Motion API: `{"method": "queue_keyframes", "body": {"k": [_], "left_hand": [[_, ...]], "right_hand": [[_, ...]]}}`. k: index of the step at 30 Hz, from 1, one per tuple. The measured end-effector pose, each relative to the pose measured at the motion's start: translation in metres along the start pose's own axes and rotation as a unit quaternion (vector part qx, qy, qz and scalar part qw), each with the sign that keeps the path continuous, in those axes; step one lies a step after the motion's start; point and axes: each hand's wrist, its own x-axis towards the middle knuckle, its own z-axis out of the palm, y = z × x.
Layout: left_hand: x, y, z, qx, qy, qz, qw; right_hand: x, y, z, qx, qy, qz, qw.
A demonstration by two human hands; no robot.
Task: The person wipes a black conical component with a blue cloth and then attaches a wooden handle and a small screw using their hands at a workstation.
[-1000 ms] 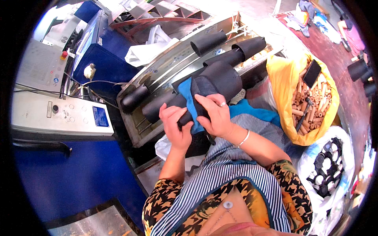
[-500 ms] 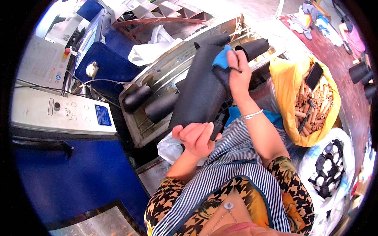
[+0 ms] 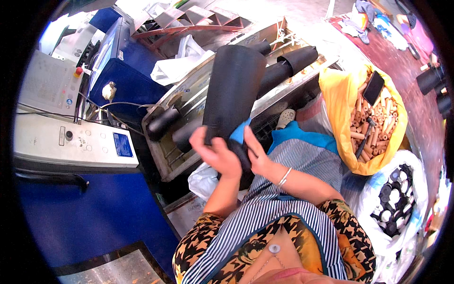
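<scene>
A large black tube (image 3: 235,85) stands tilted in front of me, its wide end pointing up and away. My left hand (image 3: 220,155) is curled against the tube's near end, the fingers somewhat apart and the thumb toward the tube. At the near end's right side, my right hand (image 3: 257,154) presses a blue cloth (image 3: 240,132) to the tube, fingers closed on it. A dark part (image 3: 240,152) shows between both hands; I cannot make out whether it belongs to the tube. Behind, more black tubes (image 3: 163,122) lie in a worn, pale tray (image 3: 163,165).
At right stand a yellow sack (image 3: 336,94) of small tan tubes, with a phone (image 3: 374,88) on top, and a white bag (image 3: 368,191) of black and white caps. A blue machine (image 3: 85,213) with a pale control panel (image 3: 94,137) fills the left side.
The big tube has swung more upright and its far end has moved left. My right hand has come down with the cloth to the near end, close beside my left hand.
</scene>
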Motion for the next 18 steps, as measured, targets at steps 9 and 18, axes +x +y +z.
{"method": "queue_keyframes", "body": {"k": [9,18], "left_hand": [[0.003,-0.060,-0.063,-0.320,-0.075,-0.702,0.632],[0.025,-0.023,-0.023,-0.244,-0.360,-0.438,0.787]], "right_hand": [[0.009,-0.076,-0.048,0.132,-0.082,-0.048,0.987],[-0.012,-0.211,-0.081,-0.393,-0.144,0.003,0.908]]}}
